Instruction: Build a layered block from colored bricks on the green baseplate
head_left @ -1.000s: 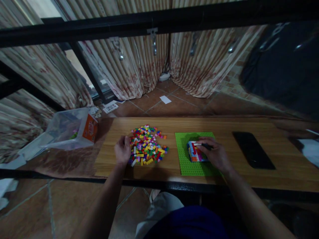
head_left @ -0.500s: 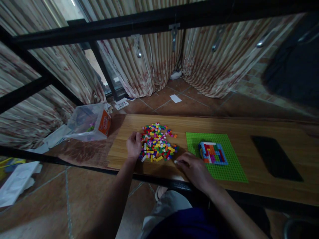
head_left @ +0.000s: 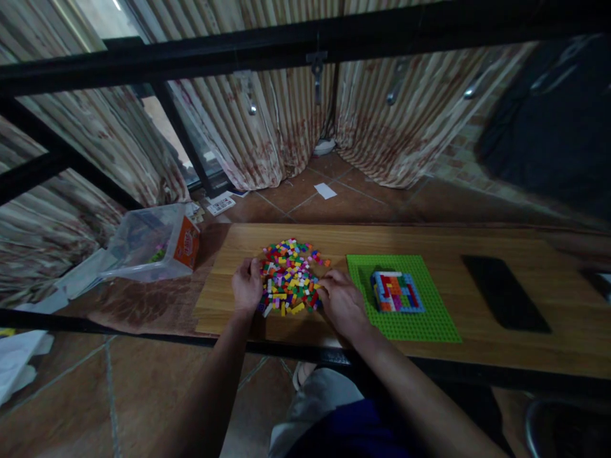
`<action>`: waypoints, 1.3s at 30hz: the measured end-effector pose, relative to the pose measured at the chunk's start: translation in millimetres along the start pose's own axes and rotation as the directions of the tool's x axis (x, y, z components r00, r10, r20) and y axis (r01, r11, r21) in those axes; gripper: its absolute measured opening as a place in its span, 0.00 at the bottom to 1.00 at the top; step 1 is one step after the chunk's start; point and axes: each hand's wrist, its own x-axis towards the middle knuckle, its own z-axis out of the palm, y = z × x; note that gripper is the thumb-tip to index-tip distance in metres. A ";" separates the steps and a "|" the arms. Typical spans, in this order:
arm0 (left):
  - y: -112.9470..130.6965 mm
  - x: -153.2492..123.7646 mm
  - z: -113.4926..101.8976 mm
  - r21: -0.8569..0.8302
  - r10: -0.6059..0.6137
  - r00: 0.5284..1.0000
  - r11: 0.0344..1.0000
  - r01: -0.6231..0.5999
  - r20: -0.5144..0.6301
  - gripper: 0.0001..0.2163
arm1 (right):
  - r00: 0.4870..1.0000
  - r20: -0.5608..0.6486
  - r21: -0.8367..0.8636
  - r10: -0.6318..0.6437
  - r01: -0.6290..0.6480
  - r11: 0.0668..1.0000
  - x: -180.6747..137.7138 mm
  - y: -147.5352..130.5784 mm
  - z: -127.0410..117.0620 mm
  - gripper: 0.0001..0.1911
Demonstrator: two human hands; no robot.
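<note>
A heap of small coloured bricks (head_left: 289, 277) lies on the wooden table (head_left: 477, 238). My left hand (head_left: 247, 290) rests at the heap's left edge with curled fingers. My right hand (head_left: 340, 304) touches the heap's right edge, fingers bent down into the bricks; what they hold, if anything, is hidden. To the right lies a green baseplate (head_left: 420, 321) carrying a flat multicoloured brick build (head_left: 396, 292) with a pale blue border.
A black phone (head_left: 505, 292) lies flat on the table to the right. A clear plastic box with an orange label (head_left: 155, 242) sits at the table's left end. Black metal bars cross overhead, striped curtains hang behind, and the floor is tiled.
My right hand left the brick build on the baseplate and moved left to the right side of the heap. My left hand stayed at the heap's left edge.
</note>
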 end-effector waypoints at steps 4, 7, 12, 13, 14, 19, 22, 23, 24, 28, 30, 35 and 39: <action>1.9 0.0 -1.1 -0.001 -0.015 1.000 1.000 0.015 0.001 0.15 | 0.999 -0.037 0.086 0.020 -0.017 0.996 -0.9 -3.6 -4.0 0.09; 1.5 0.1 -1.3 0.003 -0.014 1.000 1.000 0.014 -0.002 0.15 | 0.995 -0.083 0.248 0.058 -0.036 0.968 -6.9 -0.7 -21.0 0.07; -2.4 1.6 -0.2 0.019 -0.016 1.000 1.000 0.016 -0.006 0.14 | 0.970 -0.185 0.362 0.158 -0.082 0.929 -25.3 34.7 -62.8 0.07; -2.5 2.0 -0.1 0.030 -0.023 1.000 0.999 0.023 -0.006 0.14 | 0.957 -0.218 0.347 0.190 -0.106 0.932 -28.7 46.2 -70.3 0.07; -2.2 2.3 0.0 0.035 -0.029 1.000 0.999 0.030 -0.007 0.13 | 0.950 -0.228 0.334 0.213 -0.129 0.934 -31.5 58.0 -76.8 0.08; 2.2 2.7 -1.0 0.017 -0.009 1.000 1.000 0.010 -0.010 0.13 | 0.955 -0.233 0.182 0.187 -0.146 0.973 -34.7 103.1 -89.5 0.10; 3.7 2.4 -2.0 0.028 -0.001 1.000 1.000 0.001 -0.003 0.13 | 0.969 -0.204 0.128 0.138 -0.113 0.985 -30.8 112.1 -85.8 0.10; 3.9 2.3 -2.3 0.033 -0.002 1.000 0.999 0.002 -0.001 0.13 | 0.971 -0.199 0.118 0.135 -0.113 0.987 -29.4 113.3 -84.1 0.10; 3.9 2.3 -2.6 0.034 -0.005 1.000 0.999 0.005 0.000 0.13 | 0.972 -0.195 0.113 0.133 -0.113 0.987 -28.1 114.2 -82.5 0.10; 3.9 2.9 -2.8 0.028 -0.014 1.000 1.000 0.014 0.008 0.12 | 0.970 -0.205 0.135 0.133 -0.106 0.985 -25.0 117.7 -77.9 0.11; 4.2 3.2 -2.7 0.029 -0.019 1.000 0.999 0.019 0.012 0.13 | 0.968 -0.217 0.154 0.129 -0.097 0.983 -24.2 119.5 -76.4 0.10; 5.7 2.9 -2.8 0.040 -0.044 0.999 0.998 0.043 0.017 0.13 | 0.966 -0.219 0.186 0.137 -0.097 0.978 -23.8 118.6 -75.7 0.09; 6.3 2.4 -3.3 0.049 -0.033 0.999 0.998 0.032 0.016 0.12 | 0.951 -0.259 0.231 0.168 -0.108 0.967 -24.9 116.4 -80.9 0.10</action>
